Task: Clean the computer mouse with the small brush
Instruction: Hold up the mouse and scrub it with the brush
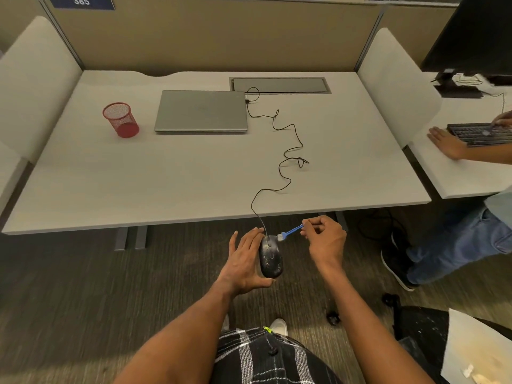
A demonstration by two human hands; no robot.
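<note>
A black, dusty computer mouse [271, 257] is held off the desk, in front of its near edge, over the carpet. My left hand [243, 261] cradles it from the left and below, thumb under its rear. My right hand [324, 238] pinches the handle of a small blue brush [291, 232] whose pale bristles touch the front right of the mouse near the buttons. The mouse's black cable [288, 151] snakes back over the desk to the closed laptop.
On the grey desk [194, 176] lie a closed silver laptop [201, 110] and a red mesh cup [121, 119]. Another person's hand [446, 142] rests by a keyboard [482, 133] on the neighbouring desk at right. A chair [443, 336] stands at lower right.
</note>
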